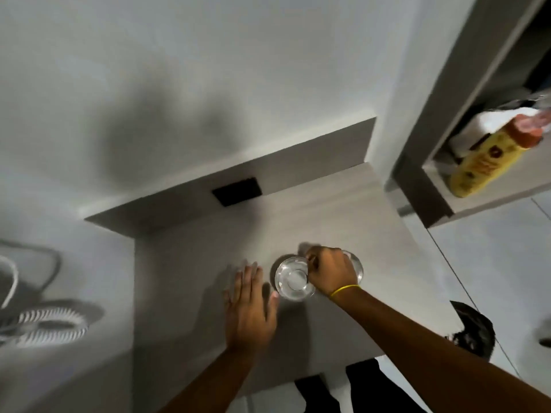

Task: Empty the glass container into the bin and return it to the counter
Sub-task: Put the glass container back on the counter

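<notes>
A clear glass container [293, 278] stands upright on the grey counter [343, 222], near its front half. My right hand [331, 271], with a yellow band at the wrist, grips the container's right rim with closed fingers. Part of a second clear glass piece [356, 263] shows just behind that hand. My left hand [250, 305] lies flat and open on the counter just left of the container, its thumb close to the glass. A dark bin [474, 326] with a black liner is on the floor at the right, below the counter's edge.
A black socket plate [237, 190] sits on the counter's back panel. A shelf unit at the right holds a yellow bottle [489, 158] with an orange cap. A white ribbed hose and cable [44, 323] lie on the floor at the left.
</notes>
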`<control>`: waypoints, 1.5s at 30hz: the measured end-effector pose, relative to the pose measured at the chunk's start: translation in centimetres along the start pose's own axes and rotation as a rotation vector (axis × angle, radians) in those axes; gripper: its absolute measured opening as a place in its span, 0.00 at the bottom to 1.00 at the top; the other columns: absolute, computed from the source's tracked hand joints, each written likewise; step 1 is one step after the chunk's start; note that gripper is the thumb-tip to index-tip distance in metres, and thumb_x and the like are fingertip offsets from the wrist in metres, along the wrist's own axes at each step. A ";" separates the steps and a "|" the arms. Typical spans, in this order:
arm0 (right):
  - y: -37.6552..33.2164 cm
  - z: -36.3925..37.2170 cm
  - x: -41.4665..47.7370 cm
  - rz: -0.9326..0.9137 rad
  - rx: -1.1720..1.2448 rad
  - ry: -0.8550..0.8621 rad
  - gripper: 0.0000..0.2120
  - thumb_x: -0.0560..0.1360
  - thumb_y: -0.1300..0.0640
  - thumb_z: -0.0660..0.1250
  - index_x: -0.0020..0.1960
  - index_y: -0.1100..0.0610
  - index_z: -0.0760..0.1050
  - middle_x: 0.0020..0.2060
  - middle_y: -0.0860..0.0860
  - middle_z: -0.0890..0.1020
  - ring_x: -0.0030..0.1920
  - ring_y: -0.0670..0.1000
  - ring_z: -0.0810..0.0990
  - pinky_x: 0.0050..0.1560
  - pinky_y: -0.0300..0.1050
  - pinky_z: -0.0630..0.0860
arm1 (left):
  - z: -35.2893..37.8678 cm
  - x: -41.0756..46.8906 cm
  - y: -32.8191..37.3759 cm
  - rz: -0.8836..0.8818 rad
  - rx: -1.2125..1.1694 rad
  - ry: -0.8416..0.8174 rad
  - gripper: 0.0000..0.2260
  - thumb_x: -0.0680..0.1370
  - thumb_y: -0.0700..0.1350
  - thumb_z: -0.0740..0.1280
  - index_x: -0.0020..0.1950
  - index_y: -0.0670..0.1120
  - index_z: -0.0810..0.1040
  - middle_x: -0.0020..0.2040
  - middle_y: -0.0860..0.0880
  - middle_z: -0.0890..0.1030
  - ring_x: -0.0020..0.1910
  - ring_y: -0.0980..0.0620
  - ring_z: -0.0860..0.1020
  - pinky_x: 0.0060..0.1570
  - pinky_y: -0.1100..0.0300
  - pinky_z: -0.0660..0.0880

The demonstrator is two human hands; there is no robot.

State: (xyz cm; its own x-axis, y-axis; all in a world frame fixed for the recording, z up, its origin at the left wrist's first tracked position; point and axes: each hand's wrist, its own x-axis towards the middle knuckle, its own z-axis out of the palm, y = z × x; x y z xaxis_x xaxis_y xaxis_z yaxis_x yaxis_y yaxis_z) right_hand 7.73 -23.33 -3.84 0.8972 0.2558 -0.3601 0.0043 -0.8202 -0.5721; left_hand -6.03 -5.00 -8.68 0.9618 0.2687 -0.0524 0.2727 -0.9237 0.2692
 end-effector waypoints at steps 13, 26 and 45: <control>0.7 6.3 0.3 -0.124 -0.094 -0.007 0.04 0.72 0.63 0.71 0.47 0.60 0.81 0.43 0.60 0.86 0.44 0.66 0.85 0.41 0.54 0.78 | 6.2 -6.1 -3.0 -0.172 0.020 -0.133 0.35 0.79 0.58 0.63 0.84 0.48 0.63 0.86 0.42 0.58 0.86 0.40 0.54 0.75 0.27 0.56; 5.3 2.0 -1.5 -0.132 -0.465 -0.132 0.36 0.68 0.48 0.72 0.75 0.41 0.66 0.75 0.52 0.66 0.68 0.67 0.69 0.56 0.65 0.81 | 7.2 -6.5 -3.5 -0.130 0.024 -0.009 0.32 0.82 0.57 0.61 0.84 0.47 0.64 0.86 0.42 0.58 0.86 0.40 0.54 0.77 0.28 0.55; -2.1 7.4 -2.7 -0.391 -0.571 -0.231 0.46 0.62 0.38 0.70 0.77 0.49 0.63 0.69 0.57 0.68 0.63 0.66 0.71 0.52 0.63 0.80 | 7.1 -6.3 -3.2 -0.149 0.093 -0.057 0.33 0.82 0.60 0.61 0.85 0.48 0.62 0.87 0.41 0.56 0.85 0.39 0.55 0.77 0.28 0.54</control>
State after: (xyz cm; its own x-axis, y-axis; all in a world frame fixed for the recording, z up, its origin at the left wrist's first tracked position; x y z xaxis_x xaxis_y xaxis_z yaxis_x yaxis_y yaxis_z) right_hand 2.02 -18.53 -7.12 0.6668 0.6346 -0.3907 0.5918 -0.7695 -0.2401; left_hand -12.78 -5.64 -16.00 0.9099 0.3907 -0.1397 0.4104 -0.8969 0.1647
